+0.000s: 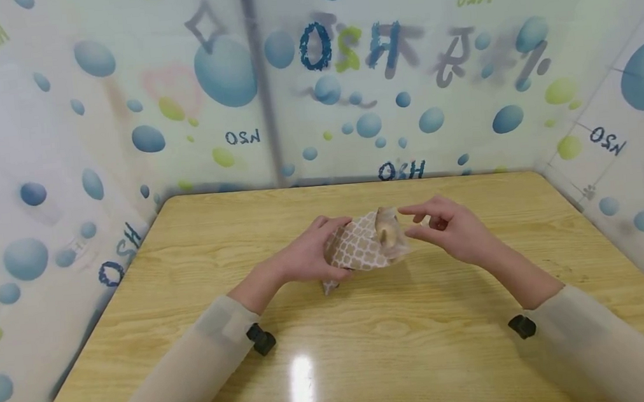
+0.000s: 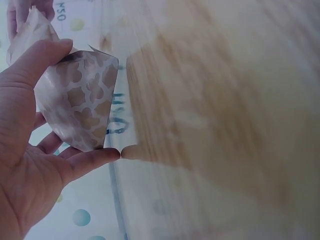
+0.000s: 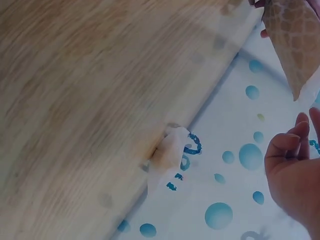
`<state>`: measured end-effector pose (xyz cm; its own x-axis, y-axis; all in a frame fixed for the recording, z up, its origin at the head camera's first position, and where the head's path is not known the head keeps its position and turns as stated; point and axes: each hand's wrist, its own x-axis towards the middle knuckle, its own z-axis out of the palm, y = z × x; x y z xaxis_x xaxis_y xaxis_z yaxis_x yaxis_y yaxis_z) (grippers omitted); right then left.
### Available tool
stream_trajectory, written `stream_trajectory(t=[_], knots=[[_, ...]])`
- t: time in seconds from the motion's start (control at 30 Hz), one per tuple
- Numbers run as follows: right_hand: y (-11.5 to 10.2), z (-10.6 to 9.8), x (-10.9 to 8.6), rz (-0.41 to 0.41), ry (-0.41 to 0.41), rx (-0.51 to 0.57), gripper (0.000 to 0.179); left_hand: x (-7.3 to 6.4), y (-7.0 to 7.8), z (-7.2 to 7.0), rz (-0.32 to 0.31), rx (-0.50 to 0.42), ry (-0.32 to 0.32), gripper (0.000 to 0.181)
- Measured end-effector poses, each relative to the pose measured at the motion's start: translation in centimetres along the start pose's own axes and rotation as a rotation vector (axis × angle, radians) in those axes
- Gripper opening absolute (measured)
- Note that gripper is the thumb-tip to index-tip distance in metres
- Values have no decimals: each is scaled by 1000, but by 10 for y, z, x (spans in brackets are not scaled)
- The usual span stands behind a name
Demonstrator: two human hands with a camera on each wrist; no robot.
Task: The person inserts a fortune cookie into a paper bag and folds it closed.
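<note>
My left hand (image 1: 317, 249) holds a small bag (image 1: 360, 241) above the wooden table, thumb on one side and fingers on the other. The bag has a tan-and-white lattice print, and its right end looks see-through, with a pale, rounded item (image 1: 385, 230) showing there. In the left wrist view the thumb lies over the printed side of the bag (image 2: 82, 102) while fingers support its lower edge. My right hand (image 1: 456, 227) is at the bag's right end, index finger and thumb reaching toward it with a gap between them. Its fingertips sit just off the bag's tip in the right wrist view.
The wooden table (image 1: 426, 345) is glossy and reflects light and the hands. A patterned wall covering (image 1: 315, 118) with blue and green dots and letters stands behind and on both sides. Small black devices (image 1: 262, 339) are fixed at both sleeve cuffs.
</note>
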<state>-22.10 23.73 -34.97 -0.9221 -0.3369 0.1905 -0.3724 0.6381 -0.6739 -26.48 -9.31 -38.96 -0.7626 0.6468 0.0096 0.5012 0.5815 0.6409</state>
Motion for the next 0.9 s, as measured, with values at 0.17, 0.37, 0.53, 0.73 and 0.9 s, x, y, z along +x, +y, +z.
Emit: stream_trajectory(t=[0.17,0.37,0.53,0.73,0.9], knots=[[1,3,3,9,-28,-8,41,-1,1,0,1,-6,-8,109],[-1,10,6,13,-35,18,39,-1,1,-1,4,-14,-12,110],[-5,16,8,34,-52,47,41,0,0,-1,-1,-13,-15,111],[-5,23,12,43,-56,42,41,1,0,-1,7,-13,-14,111],[-4,26,13,49,-51,56,41,1,0,0,7,-19,-11,110]])
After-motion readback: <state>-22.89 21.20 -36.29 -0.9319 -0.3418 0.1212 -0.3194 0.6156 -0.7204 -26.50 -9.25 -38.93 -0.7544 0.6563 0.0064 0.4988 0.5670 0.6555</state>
